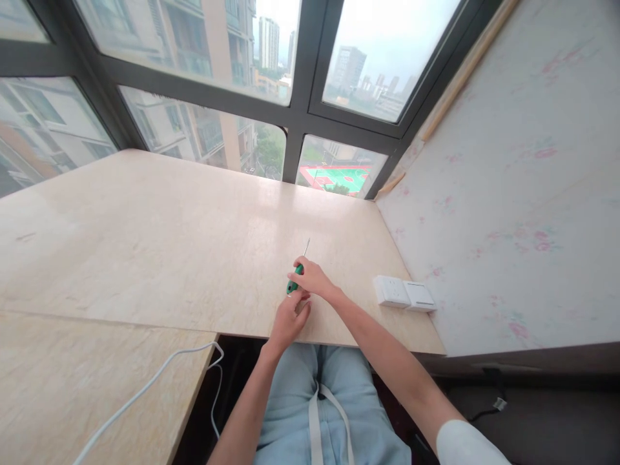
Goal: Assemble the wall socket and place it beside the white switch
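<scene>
A screwdriver [293,281] with a green and black handle and a thin metal shaft points away from me over the pale stone-look counter [194,258]. My right hand [312,278] is closed round its handle, with the fingers near the shaft end. Just below the butt of the handle is my left hand [289,318], its fingers curled together. Whether those fingers grip the handle end or some small item is hidden. The shaft tip touches nothing that I can make out.
Two white wall-type switch or socket units [405,294] lie side by side at the right, near the papered wall [508,194]. A white cable [145,387] runs over the lower-left counter section and drops off its edge. Dark-framed windows [300,116] border the counter's far side.
</scene>
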`<state>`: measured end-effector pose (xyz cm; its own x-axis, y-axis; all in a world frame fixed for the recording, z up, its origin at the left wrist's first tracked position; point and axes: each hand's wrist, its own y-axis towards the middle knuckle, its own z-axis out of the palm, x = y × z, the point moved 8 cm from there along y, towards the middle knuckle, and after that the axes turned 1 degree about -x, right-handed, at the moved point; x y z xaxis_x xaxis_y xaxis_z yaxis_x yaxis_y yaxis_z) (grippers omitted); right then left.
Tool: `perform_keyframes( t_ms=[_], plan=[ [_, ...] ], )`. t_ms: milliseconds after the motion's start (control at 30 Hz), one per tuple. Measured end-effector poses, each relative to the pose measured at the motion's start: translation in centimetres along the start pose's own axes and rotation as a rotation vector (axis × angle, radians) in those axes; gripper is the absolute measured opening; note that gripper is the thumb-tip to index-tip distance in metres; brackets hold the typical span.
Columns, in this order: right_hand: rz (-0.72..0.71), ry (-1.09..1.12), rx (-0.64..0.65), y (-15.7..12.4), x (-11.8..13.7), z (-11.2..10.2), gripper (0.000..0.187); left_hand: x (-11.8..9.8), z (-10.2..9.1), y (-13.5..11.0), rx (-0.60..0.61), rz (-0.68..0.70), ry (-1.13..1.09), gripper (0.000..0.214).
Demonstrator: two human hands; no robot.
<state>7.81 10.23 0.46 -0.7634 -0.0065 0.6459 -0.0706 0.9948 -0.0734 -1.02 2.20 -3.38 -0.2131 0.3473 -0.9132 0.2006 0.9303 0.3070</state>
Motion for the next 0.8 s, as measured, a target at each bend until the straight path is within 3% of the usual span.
perform_keyframes(
  t_ms=[133,300,433,633,800],
  plan=[
    [0.064,0.153,-0.162,0.2,-3.7,-4.4,0.018,0.1,-0.1,0.0,-0.002,0.006,0.015,0.026],
    [0.223,0.415,-0.334,0.6,-11.2,-11.4,0.015,0.0,-0.3,0.0,0.000,0.007,0.047,0.024],
    [0.301,0.544,-0.427,-1.2,-16.8,-16.1,0.013,0.0,-0.5,0.0,-0.003,-0.010,0.051,0.025],
    [0.390,0.451,-0.410,-3.5,-21.8,-18.4,0.021,0.0,-0.5,0.1,-0.007,-0.019,0.047,0.026],
    [0.366,0.195,-0.357,-2.2,-22.1,-19.4,0.018,0.0,-0.5,0.2,-0.001,-0.023,0.050,0.025]
  ],
)
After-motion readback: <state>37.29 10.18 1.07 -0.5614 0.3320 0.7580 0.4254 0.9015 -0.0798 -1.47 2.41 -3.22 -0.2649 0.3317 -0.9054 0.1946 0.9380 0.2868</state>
